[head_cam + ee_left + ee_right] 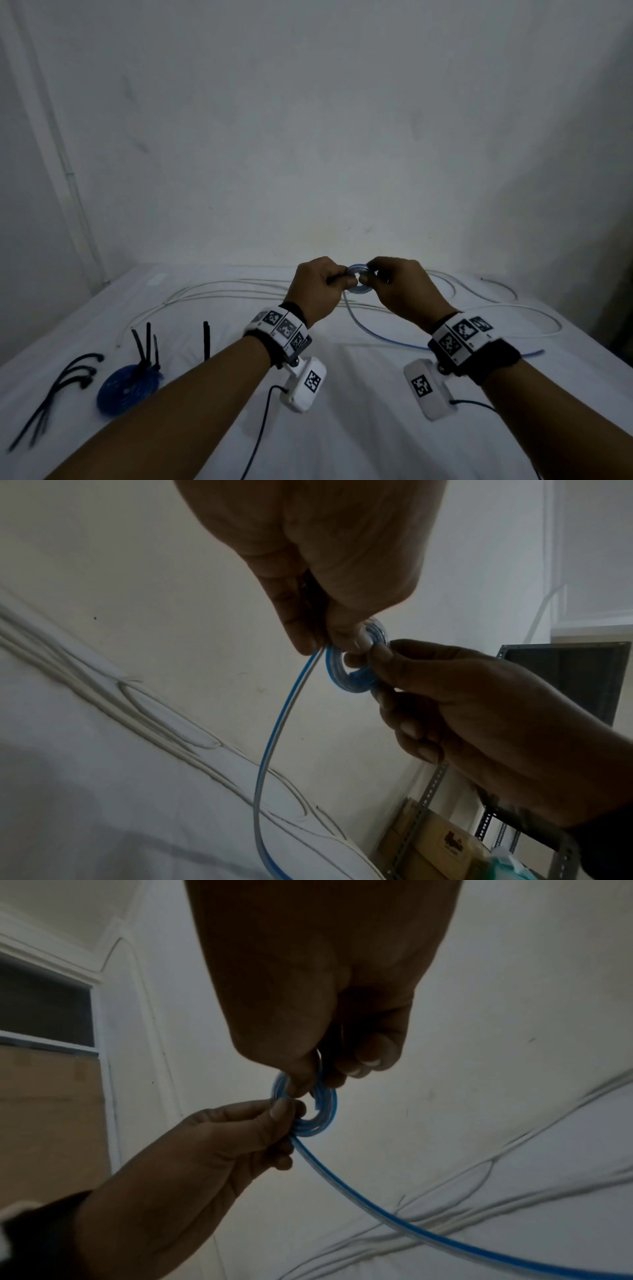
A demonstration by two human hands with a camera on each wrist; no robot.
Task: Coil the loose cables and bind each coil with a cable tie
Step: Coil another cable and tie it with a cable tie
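Blue-and-white cable point(383, 334) is mid-coil: small tight coil point(358, 279) held up above the tabletop point(342, 428), between both hands. Left hand point(317, 291) has thumb and fingers clamped on the coil's left side, right where the free run leaves it. Right hand point(407, 291) pinches the coil's right side. Neither hand is open.

Progress, judging by layout:
- Done: one dark blue coil point(128, 387) sits on the tabletop front-left, black ties point(147, 346) sticking up from it. Looks bound, though the fastening itself is too small to confirm.
- In hand: second cable, only a few small turns wound. Long tail drops from the coil, runs across the tabletop to the right. Most of its length seems unwound.
- Untouched: white cable point(239, 289) lies in long loose loops along the far side, behind the hands.
- Spare black cable ties point(61, 387) lie far left, one more point(206, 341) just beside the finished coil.

Left to do: finish winding, tie it, then coil and tie the white one. Roughly a third through, I'd say.
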